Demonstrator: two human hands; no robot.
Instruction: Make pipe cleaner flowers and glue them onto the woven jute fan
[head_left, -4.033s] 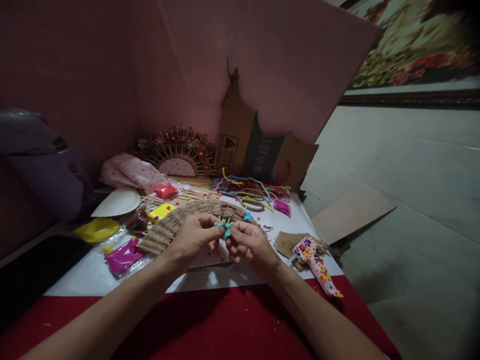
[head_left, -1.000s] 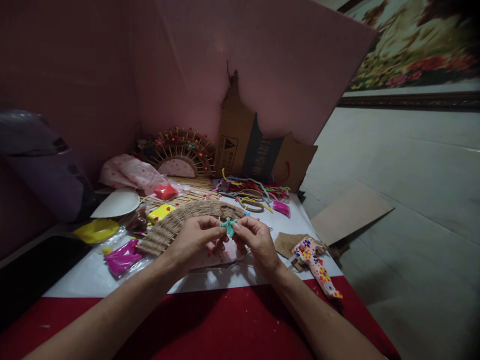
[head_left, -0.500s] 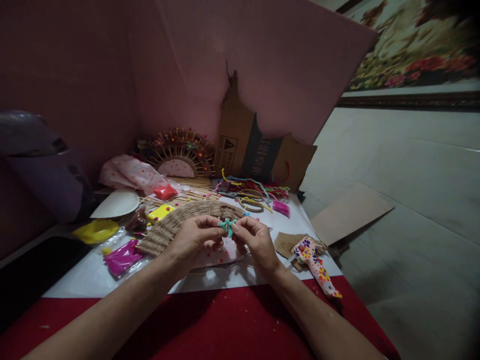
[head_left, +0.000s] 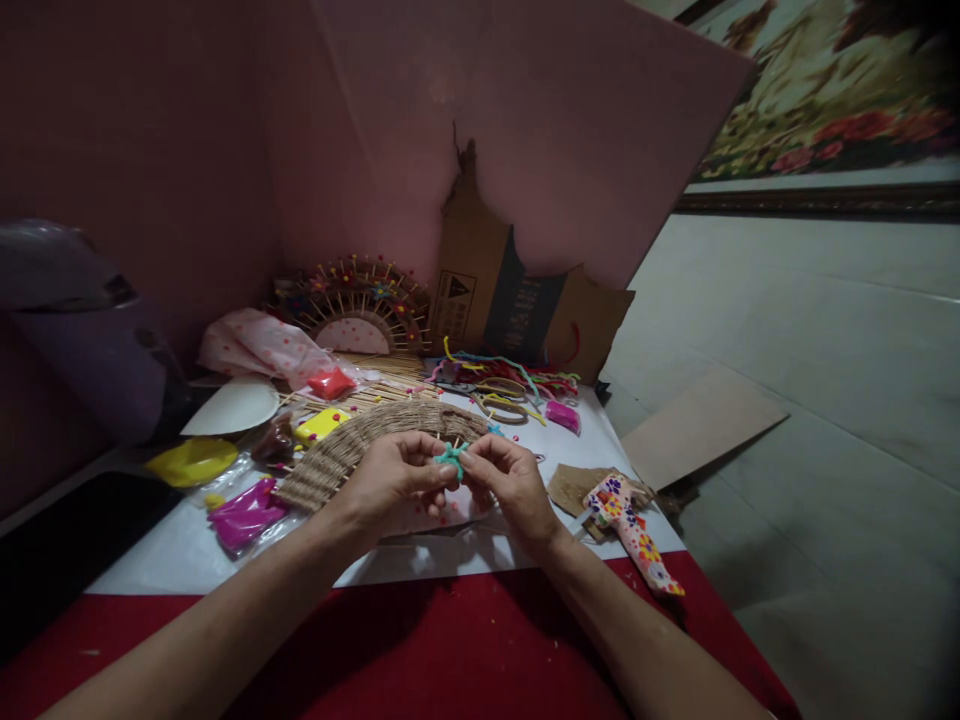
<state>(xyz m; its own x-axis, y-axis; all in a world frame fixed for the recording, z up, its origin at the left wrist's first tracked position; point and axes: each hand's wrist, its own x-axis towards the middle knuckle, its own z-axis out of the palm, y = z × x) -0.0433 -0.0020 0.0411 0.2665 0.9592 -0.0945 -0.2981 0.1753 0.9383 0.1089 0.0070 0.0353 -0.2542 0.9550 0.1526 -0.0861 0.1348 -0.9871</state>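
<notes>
Between my fingertips is a small teal pipe-cleaner flower [head_left: 452, 457] with several looped or pointed arms. My left hand [head_left: 394, 475] pinches it from the left with thumb and forefinger. From the right, my right hand [head_left: 510, 485] pinches its other side. Both hands hover over a woven twine fan [head_left: 360, 435], a curved brown band on sticks around a pink dotted centre [head_left: 457, 508]. My hands hide part of that fan's lower half.
Behind lie scissors [head_left: 504, 410], coloured pipe cleaners [head_left: 540, 378] and thin sticks [head_left: 382, 372]. A flower-patterned glue gun [head_left: 630, 525] rests at right on cardboard [head_left: 574, 490]. Clay packets, one magenta [head_left: 246, 515], sit left. A finished-looking fan [head_left: 364, 305] leans against the wall.
The teal flower has turned slightly and tipped between my fingertips. Both hands stay in nearly the same place.
</notes>
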